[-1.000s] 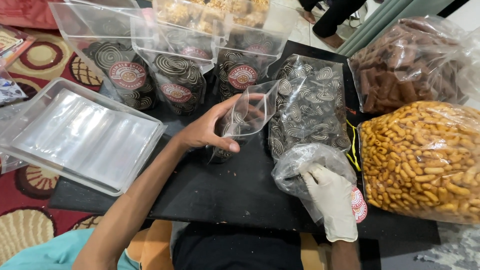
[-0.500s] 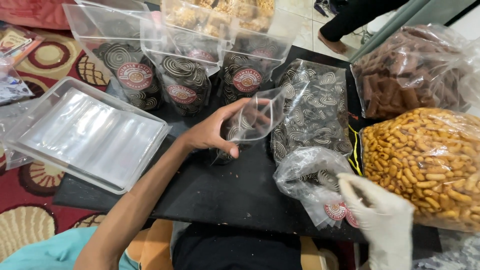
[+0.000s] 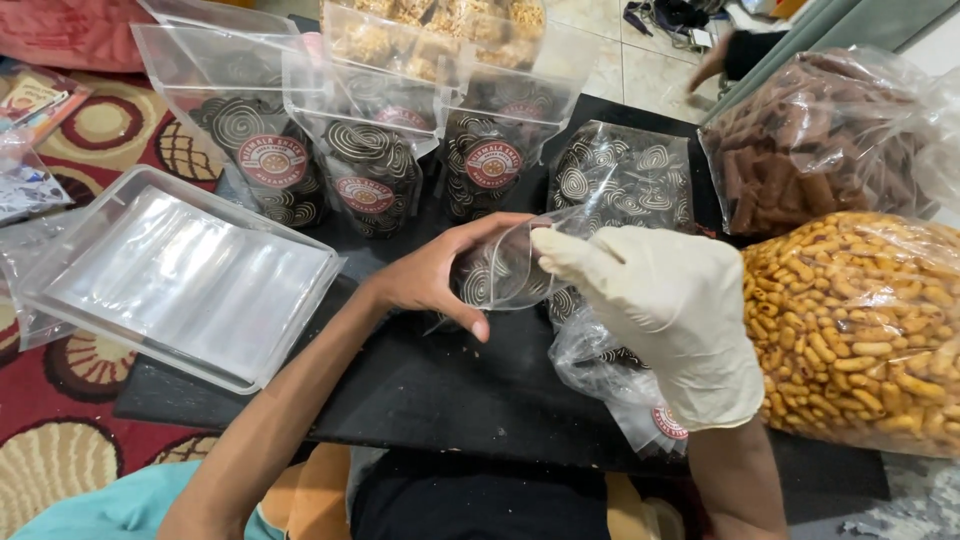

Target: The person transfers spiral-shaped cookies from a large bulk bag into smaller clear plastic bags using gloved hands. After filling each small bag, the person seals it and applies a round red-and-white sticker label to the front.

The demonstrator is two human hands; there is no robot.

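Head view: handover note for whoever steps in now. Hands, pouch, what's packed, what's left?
Left hand: bare, grip on the small clear pouch, holding its mouth open above the black board.
Right hand: gloved, fingers at the pouch mouth; a few spiral cookies show inside.
Done: three filled, labelled pouches stand in a row at the back.
Supply: bag of loose spiral cookies behind the hands, a crumpled one under the right wrist.
Left: the held pouch is only part full and unsealed. Empty pouches in the clear tray on the left.
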